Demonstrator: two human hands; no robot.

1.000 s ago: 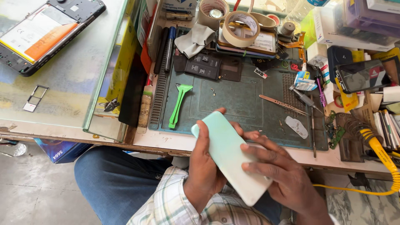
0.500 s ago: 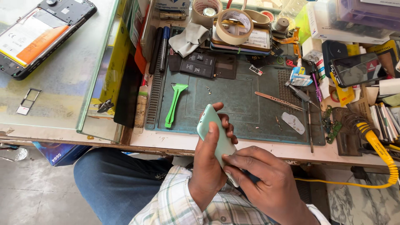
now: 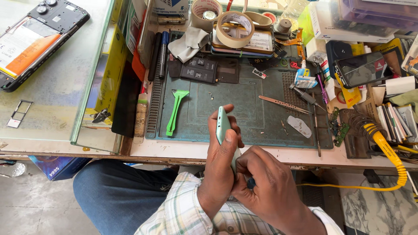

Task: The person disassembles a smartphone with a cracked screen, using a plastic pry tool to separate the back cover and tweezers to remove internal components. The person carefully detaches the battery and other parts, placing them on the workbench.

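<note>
Cluttered with repair gear, the worktop (image 3: 209,150) carries a glass pane at its left end, where an opened phone (image 3: 37,37) lies near the far left corner with a small card tray (image 3: 18,114) nearer the front edge. On the dark green mat (image 3: 244,100) in the middle rest a green pry tool (image 3: 175,111), then metal tweezers (image 3: 283,104); tape rolls (image 3: 235,28) sit along the back edge. Over the front edge, the left hand (image 3: 220,169) is closed around a mint-green phone (image 3: 223,126), held edge-up, while the right hand (image 3: 270,191) is curled against its lower end; whether it grips a small tool I cannot tell. Done well, this work seems to want a steady left grip and light, even pressure along the seam. A coiled yellow cable (image 3: 387,152) lies at the right end.
</note>
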